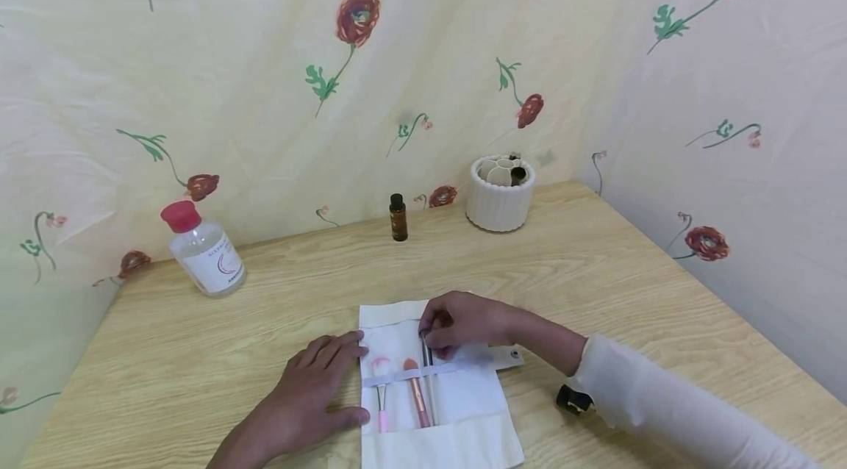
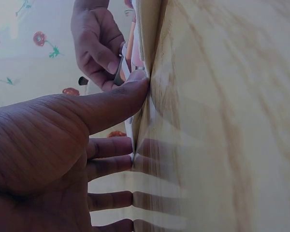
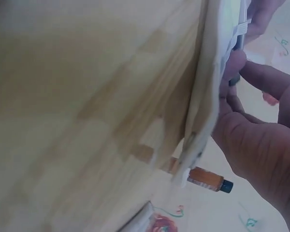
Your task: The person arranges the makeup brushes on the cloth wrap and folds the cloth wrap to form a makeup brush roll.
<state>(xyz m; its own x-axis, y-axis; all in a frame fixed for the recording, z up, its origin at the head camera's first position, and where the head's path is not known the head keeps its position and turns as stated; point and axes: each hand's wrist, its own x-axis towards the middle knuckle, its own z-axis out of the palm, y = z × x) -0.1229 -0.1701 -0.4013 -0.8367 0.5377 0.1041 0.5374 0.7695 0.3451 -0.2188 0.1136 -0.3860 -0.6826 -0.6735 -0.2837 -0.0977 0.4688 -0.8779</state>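
Note:
A white fabric brush roll (image 1: 456, 447) lies unfolded on the table. Under its elastic band (image 1: 397, 376) sit a brush with a pink handle (image 1: 382, 403), a rose-gold brush (image 1: 420, 401) and a slim makeup brush with a silvery shaft (image 1: 427, 359). My right hand (image 1: 471, 318) pinches the slim brush near its upper end, which the fingers partly hide. With fingers spread, my left hand (image 1: 307, 395) rests along the roll's left edge; in the left wrist view its thumb (image 2: 121, 99) touches that edge.
A clear bottle with a red cap (image 1: 210, 256) stands at back left, a small amber bottle (image 1: 398, 219) at back centre. The white ribbed holder (image 1: 499, 201) is at back right. A small black object (image 1: 573, 399) lies beside the right sleeve. Floral cloth (image 1: 278, 87) hangs behind.

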